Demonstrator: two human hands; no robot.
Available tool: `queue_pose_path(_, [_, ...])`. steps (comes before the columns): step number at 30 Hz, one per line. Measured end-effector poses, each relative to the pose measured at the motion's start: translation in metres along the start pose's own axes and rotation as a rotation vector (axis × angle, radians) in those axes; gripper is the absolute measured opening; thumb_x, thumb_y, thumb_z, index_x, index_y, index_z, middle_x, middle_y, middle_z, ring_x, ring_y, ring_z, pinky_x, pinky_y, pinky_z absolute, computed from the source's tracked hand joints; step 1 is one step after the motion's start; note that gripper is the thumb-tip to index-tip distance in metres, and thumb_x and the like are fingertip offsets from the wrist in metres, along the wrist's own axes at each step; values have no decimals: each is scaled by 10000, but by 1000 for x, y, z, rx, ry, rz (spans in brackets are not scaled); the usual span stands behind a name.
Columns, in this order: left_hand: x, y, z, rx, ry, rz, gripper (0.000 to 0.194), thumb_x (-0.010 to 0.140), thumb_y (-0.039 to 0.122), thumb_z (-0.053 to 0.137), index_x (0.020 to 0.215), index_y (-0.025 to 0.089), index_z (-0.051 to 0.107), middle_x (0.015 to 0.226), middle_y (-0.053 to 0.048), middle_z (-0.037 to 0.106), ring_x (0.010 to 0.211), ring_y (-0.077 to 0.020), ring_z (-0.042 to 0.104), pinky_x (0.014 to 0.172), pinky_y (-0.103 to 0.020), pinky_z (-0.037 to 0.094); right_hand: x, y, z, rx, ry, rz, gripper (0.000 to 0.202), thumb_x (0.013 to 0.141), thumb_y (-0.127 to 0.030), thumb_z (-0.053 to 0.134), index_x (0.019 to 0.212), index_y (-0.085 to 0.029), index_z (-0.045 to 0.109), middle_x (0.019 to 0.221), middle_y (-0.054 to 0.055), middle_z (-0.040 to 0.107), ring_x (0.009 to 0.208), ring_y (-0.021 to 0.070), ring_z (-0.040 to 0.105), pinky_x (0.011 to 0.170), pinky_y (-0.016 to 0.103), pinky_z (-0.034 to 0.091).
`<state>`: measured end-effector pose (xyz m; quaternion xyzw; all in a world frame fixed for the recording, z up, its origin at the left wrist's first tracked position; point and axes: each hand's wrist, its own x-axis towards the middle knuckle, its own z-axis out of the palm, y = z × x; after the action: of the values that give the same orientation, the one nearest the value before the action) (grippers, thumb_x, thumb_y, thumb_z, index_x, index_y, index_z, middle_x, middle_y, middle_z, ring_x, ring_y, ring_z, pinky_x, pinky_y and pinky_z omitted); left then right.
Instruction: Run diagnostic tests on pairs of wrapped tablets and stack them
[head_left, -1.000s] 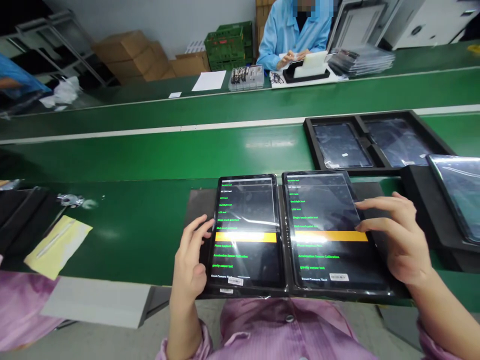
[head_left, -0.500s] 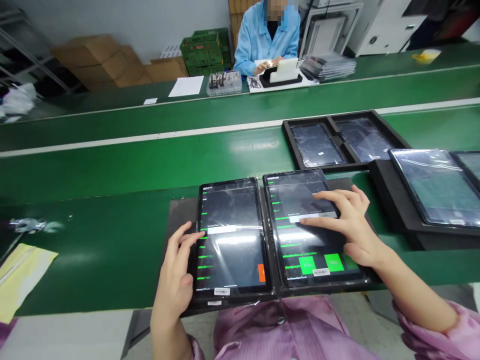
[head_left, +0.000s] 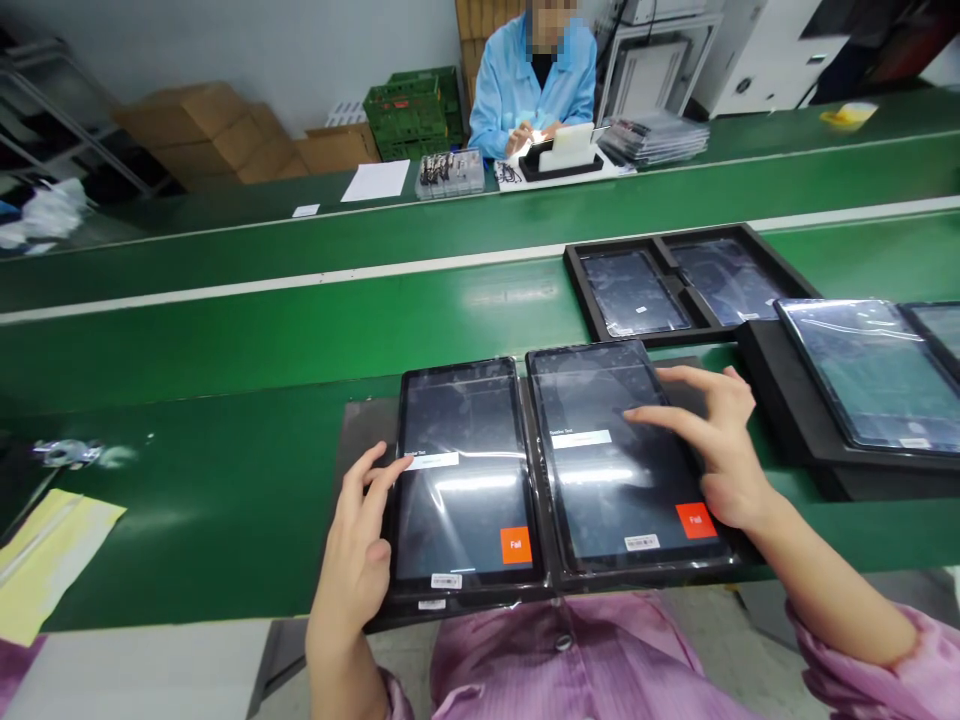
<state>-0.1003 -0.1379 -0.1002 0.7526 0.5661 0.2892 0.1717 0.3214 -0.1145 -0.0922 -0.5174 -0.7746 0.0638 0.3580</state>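
Note:
Two lit tablets lie side by side in a black foam tray (head_left: 365,432) at the bench edge. The left tablet (head_left: 465,520) shows a white bar and an orange Fail box; its screen reflects the ceiling lights. My left hand (head_left: 356,550) is at its left edge, fingers apart, the index fingertip at the end of the white bar. The right tablet (head_left: 600,400) shows a similar bar and Fail box. Over its right side hovers my right hand (head_left: 716,440), fingers spread, the index finger pointing at the screen. Neither hand grasps anything.
Behind the right tablet, another black tray (head_left: 574,275) holds two tablets. More tablets (head_left: 855,370) rest on a black tray at the right. Yellow paper (head_left: 56,560) and a metal tool (head_left: 67,453) lie at the left. Across the green bench sits a person in blue (head_left: 491,95).
Both screens have switched: green text is gone, and the right tablet's green boxes have given way to an orange Fail box. My right hand has shifted right; my left hand has barely moved.

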Motion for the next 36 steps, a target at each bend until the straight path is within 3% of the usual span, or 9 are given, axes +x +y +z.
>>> queue_pose_path(3, [1,0,1,15,-4,11,1051,882,896,15,1510,253,560,1578,-185,430,1225,-353,622,1036,-541,538,-3,9,0,112,170,78,1025,878,-888,-39,1130,-303,763,1335,139,581,1247,430,535,1164,698,294])
queue_pose_path(7, [2,1,0,45,-2,25,1039,887,883,7,1557,266,507,1579,-181,438,1272,-356,598,1067,-549,518,-1,19,2,191,213,111,942,927,-836,-17,1096,-265,713,1232,146,619,1213,410,572,1093,654,404])
queue_pose_path(13, [1,3,2,18,-34,-7,1021,893,882,22,1512,285,574,1594,-168,407,1232,-332,622,1053,-543,535,0,22,8,244,242,123,900,920,-864,34,1185,-277,662,1209,152,630,1228,421,573,1100,651,388])
queue_pose_path(17, [4,-10,-1,-129,77,-66,988,924,847,-26,1672,274,270,1617,-206,333,1171,-311,674,865,-478,623,-5,29,13,358,323,94,809,968,-798,93,1286,-265,612,1245,168,604,1236,415,565,1091,653,405])
queue_pose_path(20, [27,-13,-17,-175,5,-79,882,1007,762,18,1635,226,327,1570,-201,407,1256,-316,648,883,-435,635,6,44,15,429,268,191,743,1020,-694,50,1336,-288,587,1288,165,611,1235,384,575,1077,603,428])
queue_pose_path(24, [92,18,-33,48,-203,91,678,1060,665,298,1546,227,474,1587,-152,442,1417,-341,533,1163,-532,490,53,65,24,322,59,200,848,1006,-750,43,1312,-280,679,1271,151,629,1265,367,549,1132,587,382])
queue_pose_path(28, [150,65,-10,230,-345,327,589,1074,534,379,1597,265,398,1664,-144,400,1478,-333,484,1220,-594,395,93,70,40,223,-9,163,1008,932,-857,3,1181,-290,798,1274,144,591,1193,351,546,1134,617,394])
queue_pose_path(32, [160,74,15,394,-355,436,621,1086,478,363,1654,241,278,1618,-193,477,1459,-361,513,1221,-734,264,96,63,48,274,-5,152,934,942,-872,115,1075,-296,838,1217,130,613,1155,323,549,1140,574,424])
queue_pose_path(36, [150,55,11,382,-376,630,604,1086,385,383,1659,227,275,1407,-142,689,1250,-278,696,1145,-511,477,92,59,47,353,-42,160,879,976,-835,142,1077,-261,801,1117,119,727,1199,320,512,1169,568,376])
